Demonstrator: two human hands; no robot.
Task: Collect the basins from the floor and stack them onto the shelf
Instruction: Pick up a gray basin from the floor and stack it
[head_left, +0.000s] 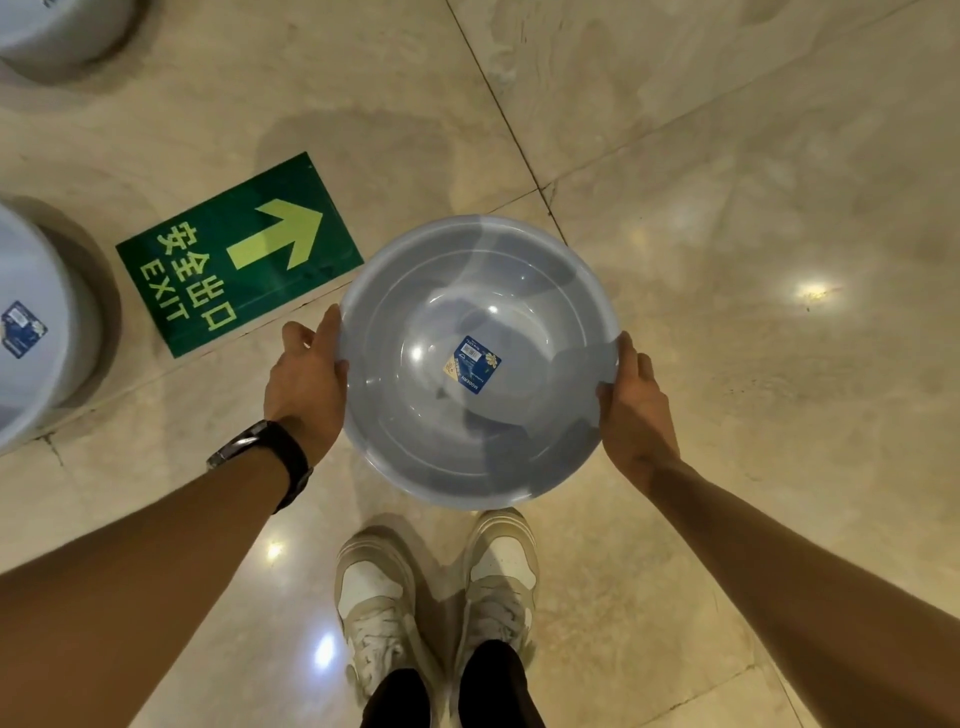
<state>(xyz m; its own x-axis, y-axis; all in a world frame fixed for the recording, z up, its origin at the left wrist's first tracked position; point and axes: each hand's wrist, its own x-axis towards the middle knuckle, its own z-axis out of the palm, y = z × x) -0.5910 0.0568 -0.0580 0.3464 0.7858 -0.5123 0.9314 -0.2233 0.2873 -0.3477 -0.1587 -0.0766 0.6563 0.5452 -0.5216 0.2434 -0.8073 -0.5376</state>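
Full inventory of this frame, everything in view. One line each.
held basin: 1, translucent grey-blue, between both hands, over the shoe tips
label: 1, blue, in the held basin's bottom
left basin: 1, white with a blue label, on the floor at the left edge, cut off
top-left basin: 1, white, on the floor in the top-left corner, cut off
exit sign: 1, green with a pale arrow, flat on the floor, left of the held basin
floor: 1, glossy beige tiles
watch: 1, black strap, left wrist
shoes: 2, white-beige, bottom centre
left hand: 1, grips the held basin's left rim
right hand: 1, grips its right rim
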